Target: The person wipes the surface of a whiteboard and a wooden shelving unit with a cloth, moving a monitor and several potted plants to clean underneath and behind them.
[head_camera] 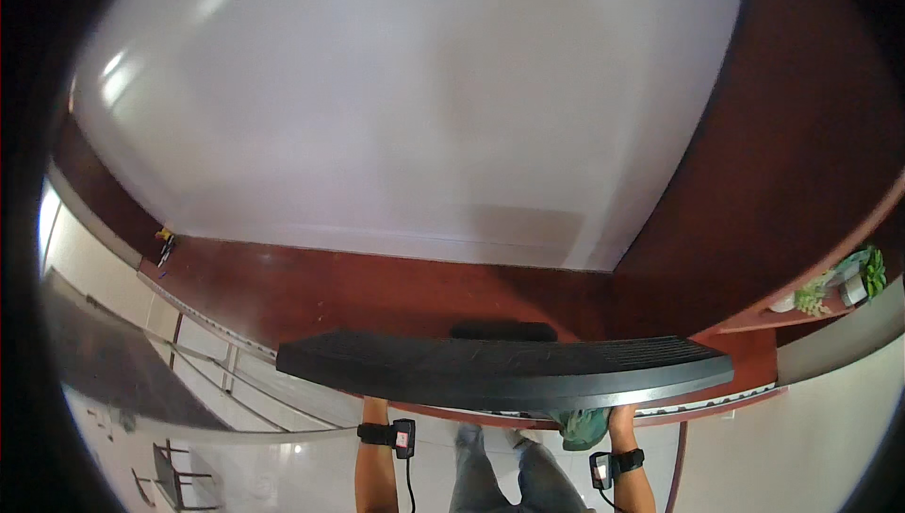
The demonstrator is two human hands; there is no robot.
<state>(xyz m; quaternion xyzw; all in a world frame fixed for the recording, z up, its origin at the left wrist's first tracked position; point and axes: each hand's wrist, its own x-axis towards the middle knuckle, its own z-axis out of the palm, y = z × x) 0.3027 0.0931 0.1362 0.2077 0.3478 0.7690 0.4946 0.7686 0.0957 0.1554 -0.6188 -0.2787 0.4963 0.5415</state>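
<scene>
A wide black flat panel, seemingly a television seen from above [495, 368], stands over a reddish-brown wooden surface [339, 287]. My left hand [375, 408] is at the panel's near lower left edge; the panel hides its fingers, so I cannot tell what it holds. My right hand [622, 415] is near the panel's right part, with a bunched green cloth [583, 428] held against its inner side; its fingertips are hidden. A black strap with a small device is on each wrist.
Behind the panel rises a large glossy pale backboard [424, 103]. Potted plants [853, 283] stand on a shelf at right. Small items, one yellow [165, 236], lie at the surface's far left. A dark chair [173, 474] and metal railing [240, 389] are at lower left.
</scene>
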